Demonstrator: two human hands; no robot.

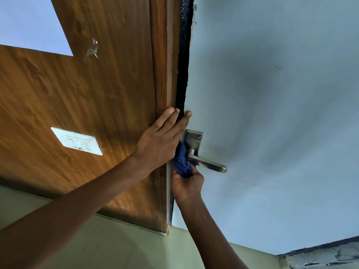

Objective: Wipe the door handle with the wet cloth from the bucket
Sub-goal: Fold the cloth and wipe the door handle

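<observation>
A metal lever door handle (pixel 210 165) on a square backplate (pixel 193 138) is fixed to the pale blue door (pixel 272 113). My right hand (pixel 187 184) grips a bunched dark blue cloth (pixel 182 164) and presses it against the inner end of the lever, near the spindle. My left hand (pixel 162 140) lies flat with fingers spread across the wooden door frame (pixel 163 74) and the door's edge, just above the handle. The bucket is not in view.
A white switch plate (pixel 76 141) sits on the wood-panelled wall left of the frame. A dark gap (pixel 183 65) runs between frame and door. Pale floor tiles (pixel 116 245) lie below. A chipped ledge (pixel 320 257) shows at the bottom right.
</observation>
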